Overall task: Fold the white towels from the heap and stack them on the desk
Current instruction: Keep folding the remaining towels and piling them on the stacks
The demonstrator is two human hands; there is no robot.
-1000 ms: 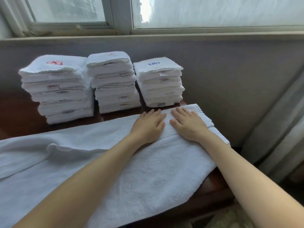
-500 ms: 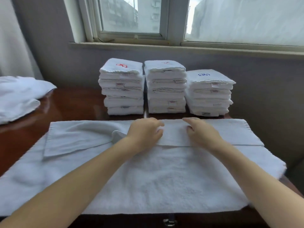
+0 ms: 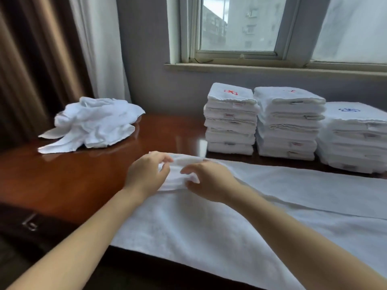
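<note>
while hands (image 3: pixel 146 174) (image 3: pixel 209 182) pinch the towel's (image 3: pixel 209 227) left edge, open desk (image 3: pixel 83 181) lies beside.

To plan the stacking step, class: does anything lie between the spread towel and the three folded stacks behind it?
Nothing visible does. Only a bare strip of desk separates the spread towel from the folded stacks; the heap lies far left, off that path.

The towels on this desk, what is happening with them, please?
A person is folding a white towel spread across the desk. Both the left hand and right hand pinch its left end. Three stacks of folded towels stand at the back, and a heap of unfolded ones waits at the far left.
</note>
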